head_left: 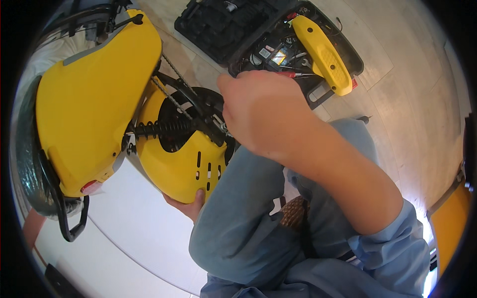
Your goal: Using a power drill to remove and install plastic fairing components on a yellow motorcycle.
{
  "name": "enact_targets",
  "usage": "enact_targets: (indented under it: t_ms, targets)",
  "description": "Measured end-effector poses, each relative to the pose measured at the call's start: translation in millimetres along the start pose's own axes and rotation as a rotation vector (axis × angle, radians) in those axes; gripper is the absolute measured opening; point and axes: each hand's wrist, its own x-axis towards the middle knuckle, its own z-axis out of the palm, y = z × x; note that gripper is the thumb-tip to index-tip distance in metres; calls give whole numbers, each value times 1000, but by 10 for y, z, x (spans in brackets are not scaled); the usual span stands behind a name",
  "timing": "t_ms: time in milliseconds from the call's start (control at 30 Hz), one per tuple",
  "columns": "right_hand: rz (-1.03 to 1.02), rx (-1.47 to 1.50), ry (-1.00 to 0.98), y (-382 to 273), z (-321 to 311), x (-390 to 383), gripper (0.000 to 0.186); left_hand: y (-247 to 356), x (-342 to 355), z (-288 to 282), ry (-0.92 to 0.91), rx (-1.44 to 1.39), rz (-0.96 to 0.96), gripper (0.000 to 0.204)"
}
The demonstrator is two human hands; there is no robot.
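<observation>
Head cam is looking down on a yellow vehicle body (99,94), and the work is centring on its wheel end, where a slotted yellow fender (174,178) is sitting at the upper right edge of a white surface (126,213). Can't tell what that surface is, sorry.

Left hand (190,208) is cupping the fender's lower rim, thumb up on the yellow face and the other fingers mostly going out of sight underneath. Right hand (263,109) is curling in over the metal bits by the hub, back of the hand facing the camera. It's hiding its own fingertips, so I can't tell if they're pinching a fastener, holding a tool or just resting there. A coil-spring shock (164,128) and a chain (170,98) are running in just left of it.

Over on the floor (397,109), an open black case (356,62) is holding loose tools, with a red-handled screwdriver (289,74) near its lower edge and a yellow strip with holes (323,54) lying slantwise towards its right edge.

My read: they're steadying the fender while fiddling with hardware around the hub. To me the next move is calling for keeping that left-hand support firm, lining things up properly and minding the fingers near the chain
</observation>
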Motion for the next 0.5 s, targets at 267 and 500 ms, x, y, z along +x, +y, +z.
enact_targets:
  t_ms: [267, 500]
  targets:
    - [-48, -62, 32, 45, 97, -49, 16, -37, 53, -87, -5, 71, -18, 102]
    - [-4, -47, -112, 16, -74, -15, 18, 139, 4, -52, 11, -32, -68, 101]
